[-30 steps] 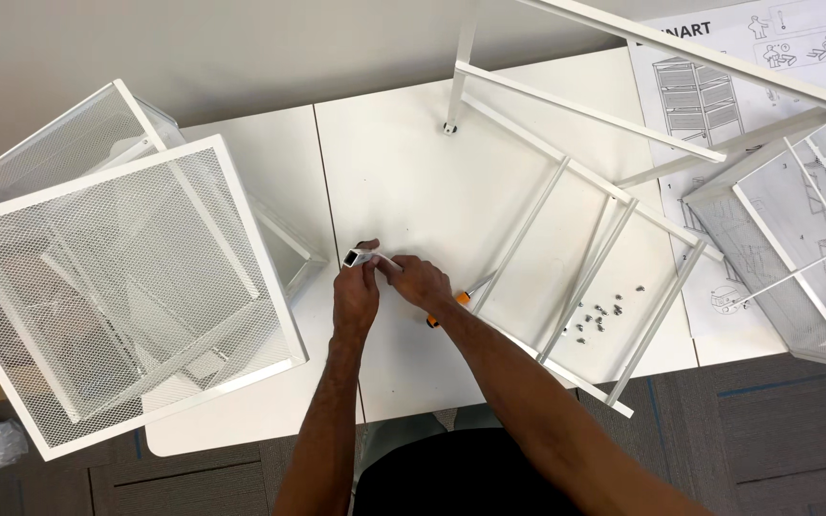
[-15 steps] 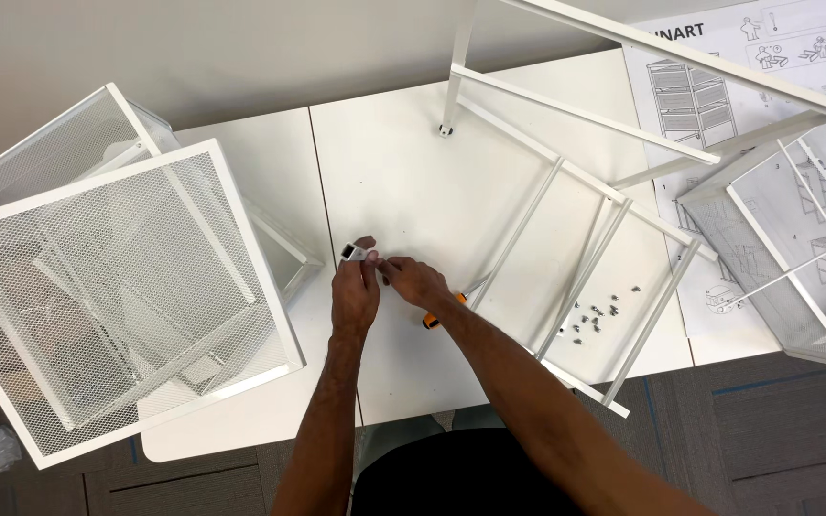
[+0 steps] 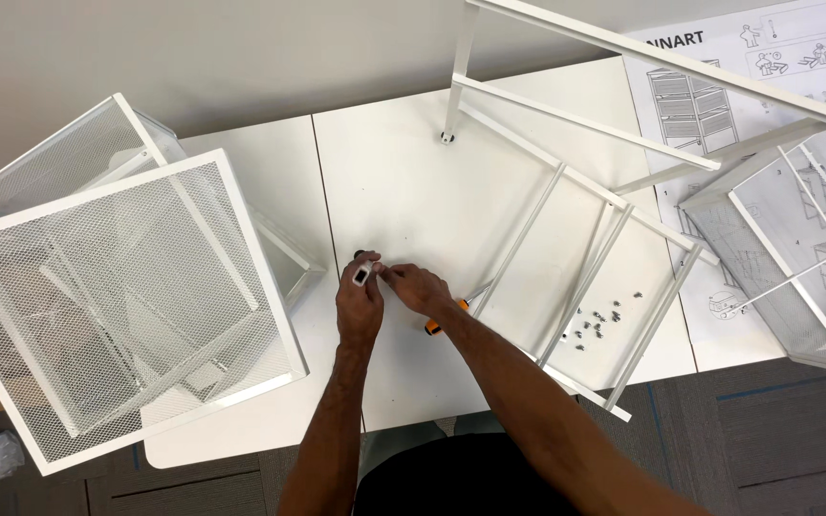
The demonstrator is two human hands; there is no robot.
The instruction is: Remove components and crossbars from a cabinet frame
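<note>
My left hand pinches a small white and black fitting above the white table. My right hand meets it from the right, with its fingertips on the same small part. Under my right forearm lies a screwdriver with an orange handle, mostly hidden. A white metal frame lies on the table just right of my hands.
Two white mesh baskets overhang the table's left side. Another mesh basket sits at the right on a paper instruction sheet. Several small dark screws lie scattered inside the frame.
Both hands stay together at the same spot on the table. The fingers have shifted slightly on the small fitting.
</note>
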